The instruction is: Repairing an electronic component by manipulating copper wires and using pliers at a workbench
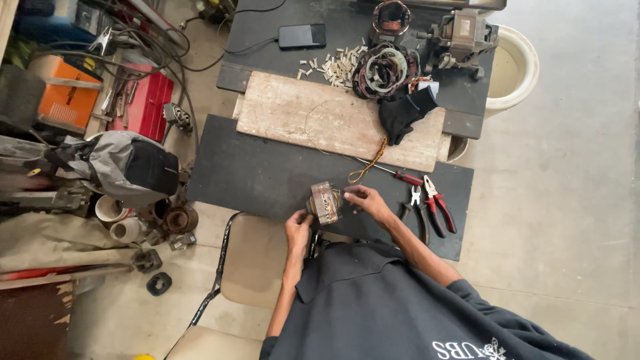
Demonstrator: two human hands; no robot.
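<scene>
A small motor stator (325, 202) with copper windings rests at the near edge of the dark workbench (253, 175). My left hand (298, 225) grips its left side. On its right side my right hand (369, 202) presses with the fingers closed on it. A braided orange wire (367, 165) lies just beyond the stator. Right of my right hand lie red-handled pliers (438, 205), black-handled pliers (417, 212) and a red-handled screwdriver (400, 176).
A worn wooden board (313, 117) lies mid-bench with a black glove (405, 111) on it. Behind it are a larger wound stator (383, 70), small white pieces (337, 67), a phone (302, 35) and a motor (460, 37). A white bucket (520, 67) stands right; tools clutter the floor left.
</scene>
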